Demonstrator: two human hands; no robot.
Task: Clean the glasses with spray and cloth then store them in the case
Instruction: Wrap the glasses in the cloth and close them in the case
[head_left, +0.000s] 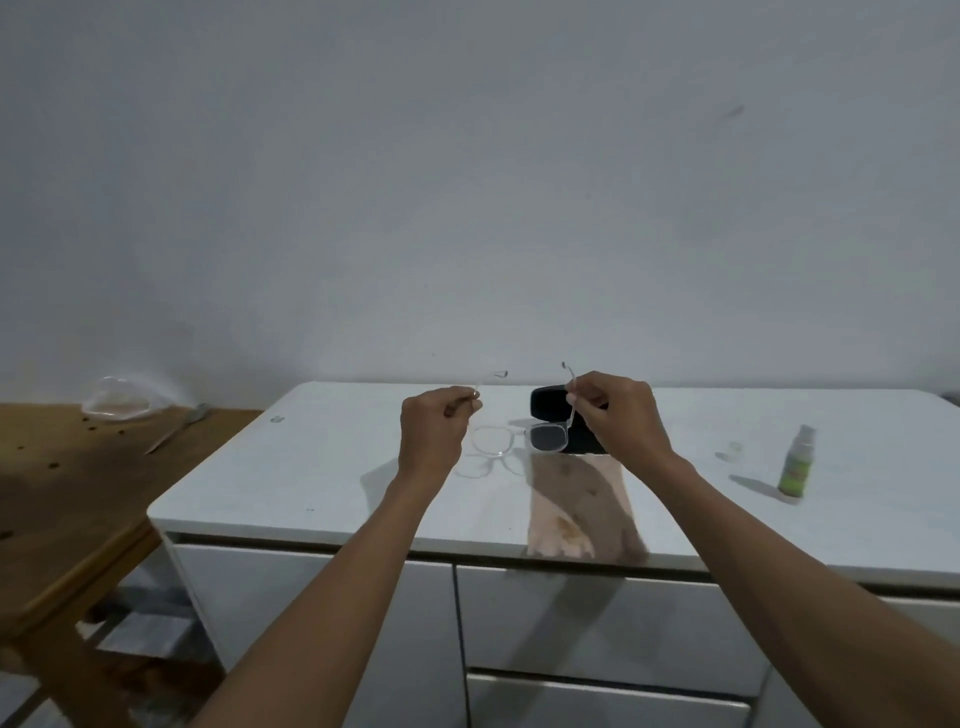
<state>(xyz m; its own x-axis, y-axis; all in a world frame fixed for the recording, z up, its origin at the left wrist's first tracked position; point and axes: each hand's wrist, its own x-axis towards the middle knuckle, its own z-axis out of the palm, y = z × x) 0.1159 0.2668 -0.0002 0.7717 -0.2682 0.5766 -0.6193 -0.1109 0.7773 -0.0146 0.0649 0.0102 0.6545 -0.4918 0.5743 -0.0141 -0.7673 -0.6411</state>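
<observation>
Clear-framed glasses (511, 439) hang in the air above the white cabinet top (322, 467), lenses down and temples spread. My left hand (434, 434) pinches the left temple and my right hand (615, 415) pinches the right temple. Behind the glasses lies the black case (550, 402), partly hidden by my right hand. A pale pink cloth (566, 512) lies flat near the front edge, under the glasses. The small green spray bottle (795, 470) stands upright at the right, apart from both hands.
A small clear cap (732, 449) lies left of the spray bottle. A wooden table (67, 499) adjoins the cabinet on the left, with a crumpled clear plastic bag (117, 397) at its back. Drawers (597, 623) sit below the cabinet top.
</observation>
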